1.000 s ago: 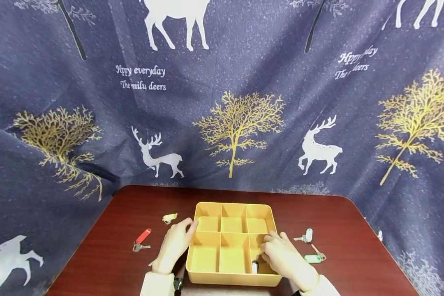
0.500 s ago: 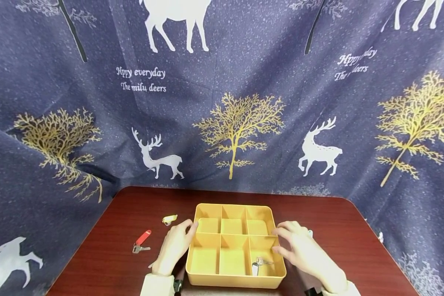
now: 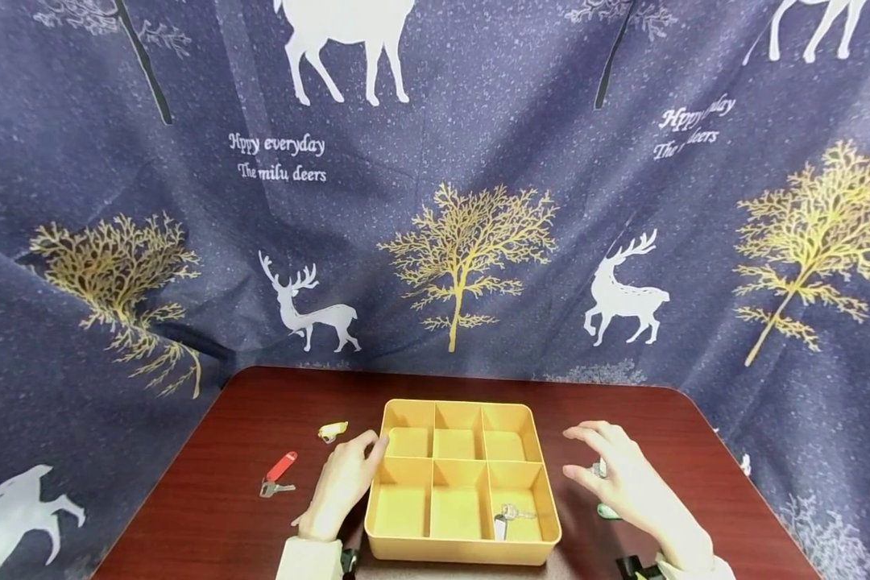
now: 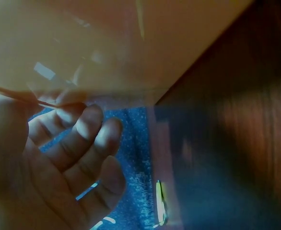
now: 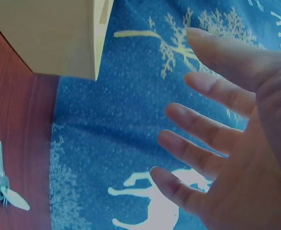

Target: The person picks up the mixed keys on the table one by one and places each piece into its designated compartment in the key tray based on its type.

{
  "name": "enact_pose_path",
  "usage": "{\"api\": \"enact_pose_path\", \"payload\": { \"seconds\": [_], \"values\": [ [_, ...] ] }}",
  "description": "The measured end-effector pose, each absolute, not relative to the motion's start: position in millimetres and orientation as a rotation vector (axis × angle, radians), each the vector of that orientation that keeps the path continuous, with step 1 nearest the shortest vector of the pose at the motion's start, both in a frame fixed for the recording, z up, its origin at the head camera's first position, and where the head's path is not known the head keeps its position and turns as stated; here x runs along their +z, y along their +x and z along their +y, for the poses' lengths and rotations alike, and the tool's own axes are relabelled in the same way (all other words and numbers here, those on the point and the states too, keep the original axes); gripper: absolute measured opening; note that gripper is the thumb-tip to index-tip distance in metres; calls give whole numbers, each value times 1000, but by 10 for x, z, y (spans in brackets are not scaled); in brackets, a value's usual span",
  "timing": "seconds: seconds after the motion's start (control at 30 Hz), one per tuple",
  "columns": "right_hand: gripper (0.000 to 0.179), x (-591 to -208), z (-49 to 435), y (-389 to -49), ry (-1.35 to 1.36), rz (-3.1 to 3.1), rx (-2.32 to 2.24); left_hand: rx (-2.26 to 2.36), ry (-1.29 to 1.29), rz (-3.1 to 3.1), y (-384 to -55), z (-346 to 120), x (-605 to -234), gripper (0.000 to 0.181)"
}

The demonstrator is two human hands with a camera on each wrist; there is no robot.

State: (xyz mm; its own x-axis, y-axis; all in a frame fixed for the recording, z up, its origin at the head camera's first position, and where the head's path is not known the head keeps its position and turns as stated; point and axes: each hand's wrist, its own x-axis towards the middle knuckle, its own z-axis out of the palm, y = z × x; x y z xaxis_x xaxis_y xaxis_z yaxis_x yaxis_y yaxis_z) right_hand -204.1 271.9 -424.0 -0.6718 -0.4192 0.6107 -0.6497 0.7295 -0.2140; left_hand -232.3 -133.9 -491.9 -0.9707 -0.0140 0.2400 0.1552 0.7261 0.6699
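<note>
Looks like the step in hand is the gap between one key and the next: a tagged key (image 3: 509, 512) is already laid in the near right compartment of the yellow box (image 3: 462, 551), and nothing is held by the right hand (image 3: 616, 465), its thumb and fingers spread apart over the table (image 3: 703, 471). For the next move, I'd guess the right grip needs to be lowered and closed on the pale-tagged key (image 5: 1, 184) just below it. The box's left rim is touched by the left hand (image 3: 344, 483), but whether the wall is actually pinched can't be told, as the left wrist view is dim and blurred. The red tag (image 3: 283, 464) and yellow tag (image 3: 333, 428) are easily spotted on the left; over on the right, the green tag (image 3: 608, 511) is half covered by the hand, its key hidden in the head view
</note>
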Motion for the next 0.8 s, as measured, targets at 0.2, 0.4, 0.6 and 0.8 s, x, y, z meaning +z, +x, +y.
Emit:
{"api": "enact_pose_path", "payload": {
  "seconds": [0.2,0.4,0.6,0.8],
  "values": [
    [50,-4259,2838,-2070,768,-2388,580,-1036,-119,-2689,-2329,-1350,-4934,31],
    [47,-4267,3013,-2081,687,-2425,576,-1019,-123,-2708,-2306,-1326,-4946,30],
    [45,-4319,3195,-2103,642,-2446,594,-985,-114,-2705,-2306,-1306,-4938,29],
    [47,-4399,3379,-2118,578,-2440,601,-989,-110,-2731,-2320,-1302,-4899,28]
  ]
}}
